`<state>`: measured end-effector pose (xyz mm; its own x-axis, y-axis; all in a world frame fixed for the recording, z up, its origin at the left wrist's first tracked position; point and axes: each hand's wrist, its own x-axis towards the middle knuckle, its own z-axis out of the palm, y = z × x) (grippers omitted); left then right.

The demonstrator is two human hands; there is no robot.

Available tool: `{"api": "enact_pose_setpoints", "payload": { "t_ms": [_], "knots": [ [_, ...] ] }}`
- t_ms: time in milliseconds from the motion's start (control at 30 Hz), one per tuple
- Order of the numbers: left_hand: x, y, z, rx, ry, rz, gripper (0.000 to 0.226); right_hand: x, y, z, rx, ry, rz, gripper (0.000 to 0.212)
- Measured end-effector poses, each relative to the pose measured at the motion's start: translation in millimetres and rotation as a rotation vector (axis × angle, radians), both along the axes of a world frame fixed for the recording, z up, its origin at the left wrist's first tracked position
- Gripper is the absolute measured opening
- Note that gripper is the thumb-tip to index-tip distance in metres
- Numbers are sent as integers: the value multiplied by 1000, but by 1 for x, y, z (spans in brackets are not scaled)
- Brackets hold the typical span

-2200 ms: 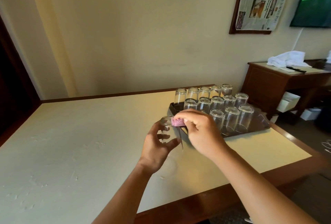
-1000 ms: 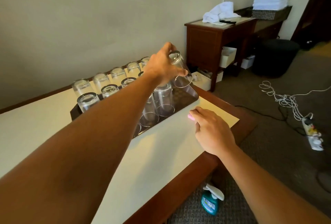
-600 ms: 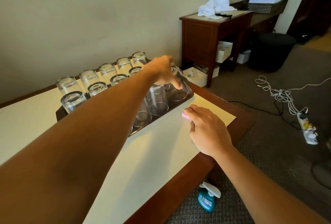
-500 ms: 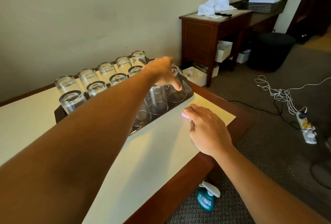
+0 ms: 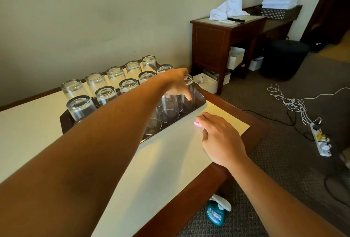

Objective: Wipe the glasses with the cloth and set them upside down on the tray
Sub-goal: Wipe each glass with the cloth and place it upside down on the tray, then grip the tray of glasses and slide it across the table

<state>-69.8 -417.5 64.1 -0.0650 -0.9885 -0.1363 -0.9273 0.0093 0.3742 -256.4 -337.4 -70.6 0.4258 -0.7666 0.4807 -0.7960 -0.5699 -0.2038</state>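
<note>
On the desk [image 5: 166,161], the right hand [image 5: 221,140] lies flat over a pink cloth [image 5: 198,123]. Beyond it, the left hand [image 5: 178,83] grips an upturned glass [image 5: 188,94] standing in the tray's [image 5: 201,100] near corner, beside rows of inverted glasses [image 5: 106,87].

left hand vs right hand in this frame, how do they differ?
The left hand is stretched out over the tray; the right hand lies low on the table, near its edge. The left hand's fingers curl round an upside-down glass at the tray's right end; the right hand covers a pink cloth, only a corner showing. The left hand touches glass, the right hand cloth. Both are bare and palm down.
</note>
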Motion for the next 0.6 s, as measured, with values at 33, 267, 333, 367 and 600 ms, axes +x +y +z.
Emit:
{"api": "enact_pose_setpoints", "payload": {
  "t_ms": [33, 267, 333, 367, 600],
  "knots": [
    [0, 0, 0, -5, 26, 1, 91, 0, 0, 1, 1, 0, 3, 42],
    [3, 33, 14, -264, -16, 25, 72, 0, -2, 3, 18, 1, -9, 40],
    [10, 61, 18, -347, -32, 35, 64, 0, -2, 6, 36, 11, -16, 38],
    [14, 77, 18, -403, -30, 50, 60, 1, -1, 8, 49, 16, -20, 38],
    [48, 199, -15, -672, 334, 346, 13, 3, 9, 19, 208, -61, -31, 40]
  ]
}}
